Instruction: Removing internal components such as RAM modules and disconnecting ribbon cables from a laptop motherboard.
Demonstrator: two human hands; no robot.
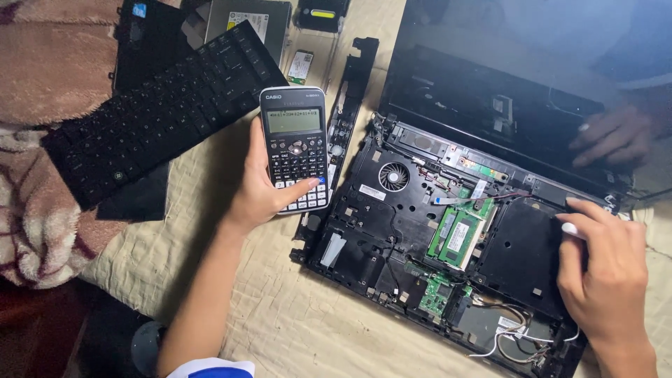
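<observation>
left hand is holding up a dark calculator, thumb on the keys. right hand rests on the opened laptop base, fan and green boards exposed. detached keyboard lies off left on the beige cloth.

Calculator held in left hand, just left of opened laptop base — detached keyboard further left, behind. Right hand resting on base's right side; screen upright behind. All on bed cover.

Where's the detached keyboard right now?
In the head view, the keyboard lies upper left on the cloth, left of the calculator in the left hand.
</observation>
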